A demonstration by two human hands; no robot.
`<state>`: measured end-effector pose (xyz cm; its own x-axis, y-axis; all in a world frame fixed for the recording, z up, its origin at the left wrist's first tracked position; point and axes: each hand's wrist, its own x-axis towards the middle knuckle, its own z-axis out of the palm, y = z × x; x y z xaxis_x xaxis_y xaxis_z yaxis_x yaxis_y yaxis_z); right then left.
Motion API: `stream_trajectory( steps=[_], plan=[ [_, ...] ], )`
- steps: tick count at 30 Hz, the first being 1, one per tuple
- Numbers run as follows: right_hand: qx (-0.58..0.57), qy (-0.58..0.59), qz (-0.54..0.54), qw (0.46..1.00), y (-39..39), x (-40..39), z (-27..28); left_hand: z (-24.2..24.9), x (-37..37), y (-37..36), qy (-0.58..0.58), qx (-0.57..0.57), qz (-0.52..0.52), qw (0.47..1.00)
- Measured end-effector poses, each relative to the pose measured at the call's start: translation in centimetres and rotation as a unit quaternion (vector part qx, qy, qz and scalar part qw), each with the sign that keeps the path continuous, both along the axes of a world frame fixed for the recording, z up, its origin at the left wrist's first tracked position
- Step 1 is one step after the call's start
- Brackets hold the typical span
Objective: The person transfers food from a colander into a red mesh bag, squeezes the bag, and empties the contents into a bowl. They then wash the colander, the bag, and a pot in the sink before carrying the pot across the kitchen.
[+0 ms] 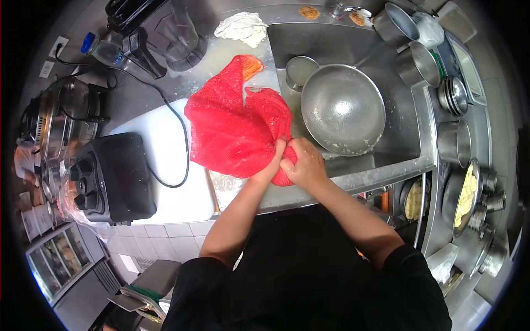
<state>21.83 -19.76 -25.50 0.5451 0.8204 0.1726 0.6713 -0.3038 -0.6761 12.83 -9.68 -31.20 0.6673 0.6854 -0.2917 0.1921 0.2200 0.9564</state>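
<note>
A red mesh bag [237,121] lies bunched on the counter left of the sink, with a bit of orange mesh at its far end. My left hand [270,165] is closed on its gathered near end. Right beside it, my right hand [305,164] is wrapped round the same bunched part, and a little red mesh sticks out below the hands. What is inside the bag, if anything, is hidden. In the sink [397,110], just beyond my right hand, sits a large metal bowl [342,110]. A small metal pot [301,73] with cloudy liquid touches its far left side.
On the left, a black blender base [113,179] stands on a white cutting board [187,204], its cord [179,116] looping across. Behind are a blender jar [179,41] and a white cloth [241,28]. Metal pots [418,65] and a pan of yellow food [466,193] line the right side.
</note>
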Motion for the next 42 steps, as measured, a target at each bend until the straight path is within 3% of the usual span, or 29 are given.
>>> stream_trajectory(
  steps=[1, 4, 11, 14, 22, 26, 28, 32, 34, 35, 37, 38, 40, 41, 42],
  plan=[
    [-0.059, 0.047, 0.003, 0.997, -0.2, 0.1, 0.1, 0.0, 0.2, 0.0, 0.043, 0.032, -0.026, 0.998],
    [-0.014, 0.027, -0.020, 0.999, -0.4, 0.5, -0.9, -0.8, 0.6, -1.6, 0.048, 0.106, -0.003, 0.993],
    [0.027, 0.099, -0.013, 0.995, 0.2, 1.6, -2.5, 1.1, 0.5, -1.1, 0.140, 0.069, -0.015, 0.988],
    [0.009, 0.114, 0.003, 0.993, 0.2, 2.3, -3.2, 0.4, 0.5, -1.1, 0.125, 0.049, -0.014, 0.991],
    [0.045, 0.177, 0.031, 0.983, 0.8, 4.0, -3.7, 0.9, 1.3, -1.3, 0.128, 0.117, 0.045, 0.984],
    [0.027, 0.213, 0.041, 0.976, 0.9, 4.5, -3.8, 0.3, 1.1, -1.4, 0.163, 0.168, 0.026, 0.972],
    [0.042, 0.230, 0.048, 0.971, 0.9, 4.6, -3.9, 1.6, 1.5, -1.1, 0.154, 0.102, 0.019, 0.983],
    [0.040, 0.235, 0.046, 0.970, 0.7, 4.7, -4.5, 1.7, 1.8, -0.9, 0.145, 0.097, 0.025, 0.984],
    [0.040, 0.236, 0.020, 0.971, 0.4, 4.3, -4.6, 0.6, 1.5, -0.9, 0.185, 0.092, 0.037, 0.978],
    [0.027, 0.257, 0.011, 0.966, 0.0, 3.5, -4.8, -0.7, 0.5, -0.6, 0.231, 0.077, -0.014, 0.970],
    [0.036, 0.258, -0.012, 0.965, 0.2, 3.5, -4.8, 0.0, 0.7, -0.1, 0.159, -0.138, 0.026, 0.977],
    [0.007, 0.325, -0.054, 0.944, 0.2, 2.8, -4.3, -0.1, 0.9, 0.1, 0.161, -0.174, -0.016, 0.971],
    [-0.023, 0.313, -0.046, 0.948, -0.3, 3.6, -3.0, -10.0, -1.8, 2.3, 0.019, -0.196, -0.069, 0.978],
    [0.025, 0.312, -0.024, 0.950, -0.8, 4.2, -2.5, -7.6, 1.2, 1.1, -0.021, -0.189, -0.138, 0.972],
    [-0.030, 0.308, -0.001, 0.951, -1.0, 5.1, -2.4, -2.5, 3.1, 0.7, -0.036, -0.205, -0.093, 0.974]
  ],
)
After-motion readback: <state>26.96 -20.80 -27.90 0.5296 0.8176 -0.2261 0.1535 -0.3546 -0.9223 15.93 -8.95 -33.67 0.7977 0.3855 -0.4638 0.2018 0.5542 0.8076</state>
